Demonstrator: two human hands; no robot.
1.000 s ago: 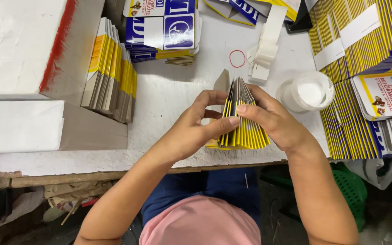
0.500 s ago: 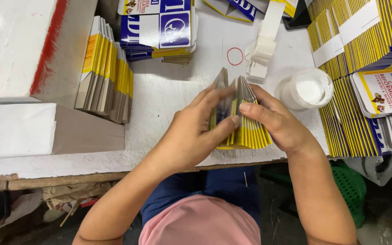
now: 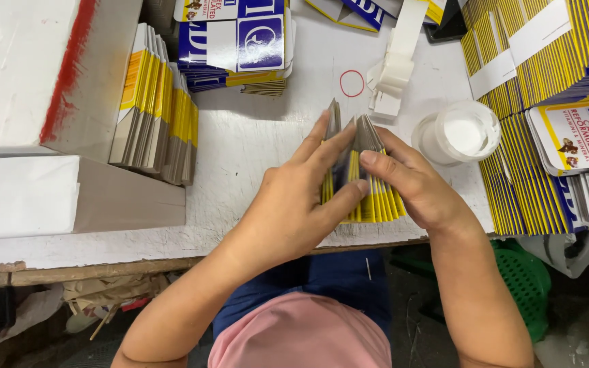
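Observation:
Both hands hold one bundle of flattened yellow and blue cartons [image 3: 369,197] standing on edge near the front edge of the white table [image 3: 253,150]. My left hand [image 3: 301,197] presses the bundle's left face, fingers pointing up, and splits a few cartons off at the top. My right hand [image 3: 417,187] clasps the right side, with its index finger laid across the carton edges.
A leaning stack of cartons [image 3: 155,109] stands at the left beside white boxes [image 3: 42,136]. More flat cartons [image 3: 240,41] lie at the back. A white tub [image 3: 461,133], a red rubber band [image 3: 352,83] and paper strips [image 3: 397,61] sit right of centre. Banded bundles [image 3: 547,61] fill the right.
My left hand has slid up over the bundle's left face and its fingers have parted a few cartons from the rest at the top. The right hand keeps its hold.

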